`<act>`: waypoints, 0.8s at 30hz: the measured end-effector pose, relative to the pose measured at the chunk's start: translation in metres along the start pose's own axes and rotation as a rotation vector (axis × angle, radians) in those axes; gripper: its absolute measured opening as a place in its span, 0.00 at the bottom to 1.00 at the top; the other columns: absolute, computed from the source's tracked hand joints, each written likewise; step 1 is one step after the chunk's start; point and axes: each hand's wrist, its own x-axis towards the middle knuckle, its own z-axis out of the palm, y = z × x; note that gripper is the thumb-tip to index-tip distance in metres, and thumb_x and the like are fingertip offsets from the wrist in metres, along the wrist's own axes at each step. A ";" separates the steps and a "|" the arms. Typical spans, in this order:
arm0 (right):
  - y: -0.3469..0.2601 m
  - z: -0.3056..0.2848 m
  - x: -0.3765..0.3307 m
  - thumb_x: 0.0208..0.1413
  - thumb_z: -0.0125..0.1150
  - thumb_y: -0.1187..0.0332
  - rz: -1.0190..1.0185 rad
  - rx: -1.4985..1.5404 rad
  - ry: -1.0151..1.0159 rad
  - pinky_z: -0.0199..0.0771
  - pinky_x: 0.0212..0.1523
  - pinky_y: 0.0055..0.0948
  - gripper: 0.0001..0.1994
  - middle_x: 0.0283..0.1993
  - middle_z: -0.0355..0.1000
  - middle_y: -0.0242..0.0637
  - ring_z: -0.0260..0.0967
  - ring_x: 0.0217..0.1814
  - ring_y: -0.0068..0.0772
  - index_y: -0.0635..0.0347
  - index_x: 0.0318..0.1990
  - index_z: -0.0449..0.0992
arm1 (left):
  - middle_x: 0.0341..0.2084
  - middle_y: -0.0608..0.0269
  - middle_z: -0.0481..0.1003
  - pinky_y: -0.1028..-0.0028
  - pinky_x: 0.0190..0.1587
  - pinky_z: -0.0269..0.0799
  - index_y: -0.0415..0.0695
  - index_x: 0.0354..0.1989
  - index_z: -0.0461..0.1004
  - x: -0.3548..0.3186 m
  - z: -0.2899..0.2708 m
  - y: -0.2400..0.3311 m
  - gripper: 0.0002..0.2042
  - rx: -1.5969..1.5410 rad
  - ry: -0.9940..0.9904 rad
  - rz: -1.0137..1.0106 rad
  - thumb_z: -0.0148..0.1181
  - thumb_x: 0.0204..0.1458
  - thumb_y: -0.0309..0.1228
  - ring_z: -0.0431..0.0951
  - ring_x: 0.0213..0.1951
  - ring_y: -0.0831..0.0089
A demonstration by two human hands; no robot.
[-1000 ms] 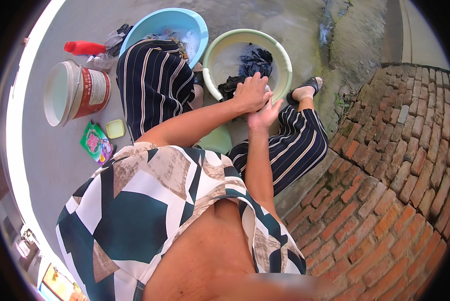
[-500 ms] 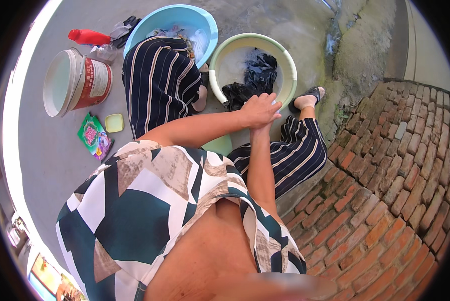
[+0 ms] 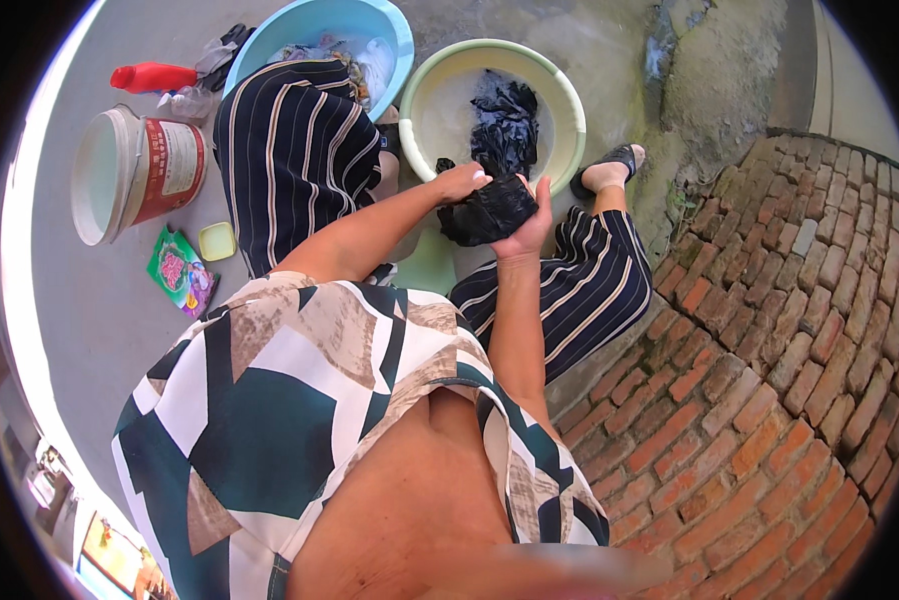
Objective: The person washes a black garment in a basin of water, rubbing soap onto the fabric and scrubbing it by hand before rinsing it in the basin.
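A wet black cloth garment (image 3: pixel 499 135) lies partly in the cream-coloured basin (image 3: pixel 575 120), which holds whitish, sudsy water. Part of the garment is drawn over the near rim and bunched between my hands. My left hand (image 3: pixel 461 184) grips the bunch from the left, its thumb on top. On the other side my right hand (image 3: pixel 525 226) holds it, thumb pointing up and the remaining fingers mostly hidden under the fabric. Both hands are just on the near side of the basin, above the gap between my knees.
A light blue basin (image 3: pixel 399 50) with wet clothes stands at the upper left. Farther left are a red bottle (image 3: pixel 154 77), a red-and-white bucket (image 3: pixel 169 170), a green packet (image 3: pixel 181 272) and a yellow soap dish (image 3: pixel 217 241). Brick paving (image 3: pixel 739 400) lies to the right.
My hands, pressed together over the near rim before, have moved apart. The black garment is now pulled up and spread between them. The view has shifted slightly.
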 end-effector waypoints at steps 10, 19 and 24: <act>-0.017 -0.011 -0.001 0.42 0.53 0.73 -0.235 -0.172 0.026 0.69 0.43 0.34 0.12 0.36 0.68 0.38 0.68 0.38 0.34 0.60 0.38 0.67 | 0.40 0.52 0.66 0.71 0.49 0.60 0.45 0.43 0.66 -0.028 -0.014 0.080 0.20 0.074 0.248 0.298 0.47 0.37 0.20 0.65 0.46 0.58; -0.041 -0.046 0.005 0.44 0.50 0.73 -0.369 -0.359 0.329 0.67 0.45 0.30 0.15 0.39 0.69 0.39 0.67 0.41 0.34 0.65 0.42 0.66 | 0.33 0.54 0.66 0.70 0.42 0.62 0.43 0.32 0.67 -0.032 -0.043 0.107 0.10 -0.004 0.522 0.239 0.51 0.37 0.23 0.67 0.38 0.59; -0.018 -0.046 0.017 0.51 0.53 0.65 -0.299 -0.404 0.331 0.67 0.41 0.27 0.10 0.36 0.69 0.32 0.67 0.38 0.27 0.61 0.37 0.69 | 0.34 0.57 0.67 0.65 0.44 0.62 0.43 0.30 0.67 -0.075 -0.016 0.141 0.11 0.320 0.401 0.378 0.52 0.32 0.22 0.65 0.40 0.57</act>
